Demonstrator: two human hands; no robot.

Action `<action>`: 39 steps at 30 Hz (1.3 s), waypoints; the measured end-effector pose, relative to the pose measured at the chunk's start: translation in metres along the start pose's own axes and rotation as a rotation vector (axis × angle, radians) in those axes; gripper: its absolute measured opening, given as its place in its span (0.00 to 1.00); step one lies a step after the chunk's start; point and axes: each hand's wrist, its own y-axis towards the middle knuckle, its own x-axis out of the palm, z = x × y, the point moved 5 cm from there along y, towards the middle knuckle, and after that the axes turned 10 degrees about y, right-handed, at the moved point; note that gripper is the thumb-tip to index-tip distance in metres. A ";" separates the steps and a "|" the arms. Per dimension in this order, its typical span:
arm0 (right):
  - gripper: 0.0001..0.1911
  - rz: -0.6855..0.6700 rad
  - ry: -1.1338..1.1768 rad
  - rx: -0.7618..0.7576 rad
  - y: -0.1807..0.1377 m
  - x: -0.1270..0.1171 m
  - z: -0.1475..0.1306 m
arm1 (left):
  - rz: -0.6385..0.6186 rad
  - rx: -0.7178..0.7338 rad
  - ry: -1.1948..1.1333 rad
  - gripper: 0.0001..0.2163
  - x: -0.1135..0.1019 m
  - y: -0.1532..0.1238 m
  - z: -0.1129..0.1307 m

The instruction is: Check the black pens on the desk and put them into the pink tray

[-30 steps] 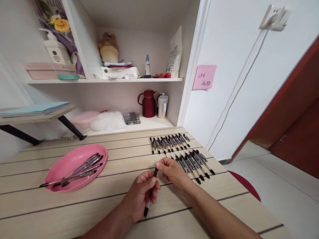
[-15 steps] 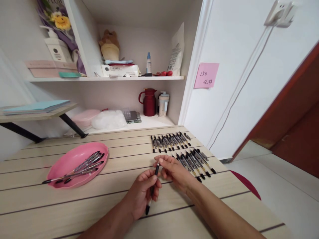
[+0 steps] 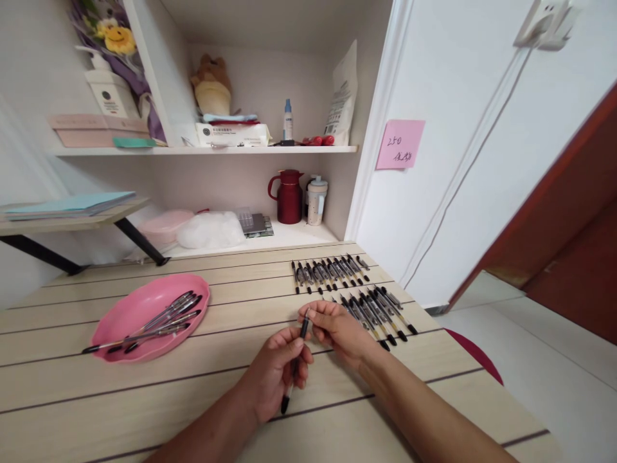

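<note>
A black pen (image 3: pixel 285 404) with a clear barrel slants between my hands, its black end pointing down toward me. My left hand (image 3: pixel 276 368) is closed around its middle. The thumb and fingers of my right hand (image 3: pixel 335 326) pinch its upper tip, which they partly cover. Just beyond my right hand lies a row of pens and small pen parts (image 3: pixel 380 312). Behind it is a second row of similar pens (image 3: pixel 330 273). To the left, a pink dish (image 3: pixel 144 299) with a wavy rim holds several pens (image 3: pixel 168 315), one sticking out over its edge.
A white shelf unit (image 3: pixel 308 149) stands at the table's back, with a dark red jug (image 3: pixel 289 198) and a light cup (image 3: pixel 315 200) on its lower level. A small raised shelf (image 3: pixel 96 220) is at the left. The slatted table (image 3: pixel 202 392) ends at the right, above the floor.
My right fingertips have closed more tightly on the pen's tip. My left hand keeps its hold, and the pens in the dish and rows look unchanged.
</note>
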 end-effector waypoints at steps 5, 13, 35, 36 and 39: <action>0.12 0.121 0.133 -0.143 0.004 -0.014 -0.015 | 0.001 -0.029 0.003 0.09 0.000 -0.001 0.000; 0.13 0.131 0.072 -0.133 0.004 -0.018 -0.017 | -0.024 -0.027 -0.008 0.10 0.001 -0.001 -0.001; 0.08 0.288 -1.024 -0.115 -0.022 -0.042 -0.031 | 0.070 0.086 -0.082 0.09 -0.008 -0.003 0.008; 0.09 0.285 -1.076 -0.105 -0.025 -0.041 -0.029 | 0.066 0.088 -0.082 0.09 -0.008 -0.003 0.008; 0.10 0.272 -1.278 -0.136 -0.031 -0.034 -0.027 | 0.060 0.087 -0.080 0.09 -0.010 -0.001 0.006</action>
